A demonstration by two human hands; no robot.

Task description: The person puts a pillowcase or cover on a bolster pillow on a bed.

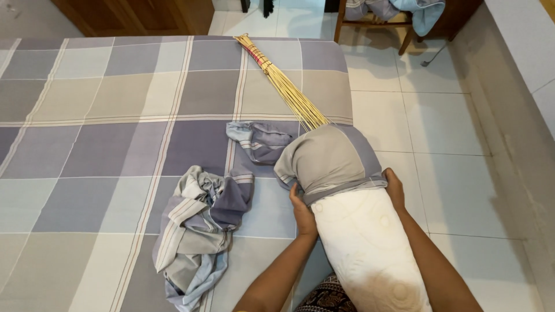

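Observation:
A white pillow (370,248) lies at the bed's right edge, its far end inside a grey and purple checked pillowcase (329,156). My left hand (303,212) grips the case's open hem on the pillow's left side. My right hand (395,188) grips the hem on the right side. Both hands hold the cloth against the pillow, with the bare white part of the pillow between my forearms.
A crumpled checked cloth (199,231) lies left of the pillow on the checked bedsheet (87,150). A stick broom (280,78) rests diagonally on the bed, its tips under the pillowcase. White tiled floor (439,127) lies to the right, with a wooden chair (381,23) beyond.

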